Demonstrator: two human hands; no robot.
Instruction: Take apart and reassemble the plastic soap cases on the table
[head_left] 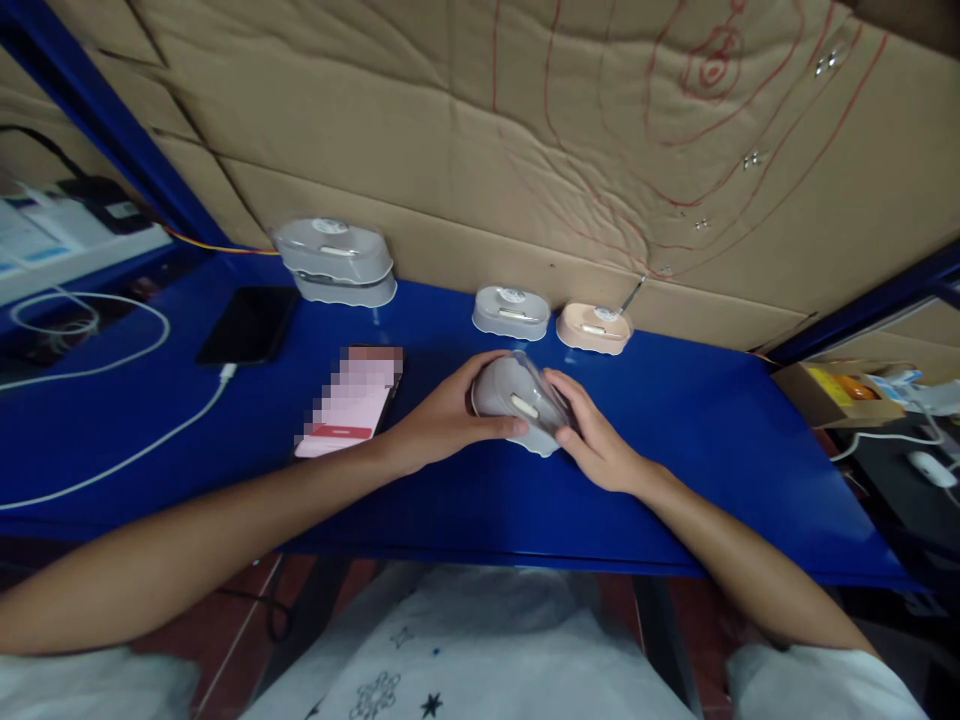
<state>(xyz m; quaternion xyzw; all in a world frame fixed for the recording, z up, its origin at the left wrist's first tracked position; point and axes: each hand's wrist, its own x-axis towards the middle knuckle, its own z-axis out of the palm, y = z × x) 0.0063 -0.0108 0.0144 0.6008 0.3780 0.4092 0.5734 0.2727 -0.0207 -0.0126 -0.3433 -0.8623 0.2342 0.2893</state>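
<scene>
A grey oval plastic box with a see-through lid and a pale latch is held tilted over the blue table, between both hands. My left hand grips it around its left side, thumb along the front near the latch. On the right end, my right hand is closed with fingers over the lid side and thumb at the front. Whether the lid is loose cannot be made out. Behind it stand a similar grey box and a peach-coloured box, each with a round label on its lid.
Two grey boxes are stacked at the back left. A phone with a pink screen lies left of my hands, with a black phone on a white cable beyond. A cardboard wall rises behind the blue table.
</scene>
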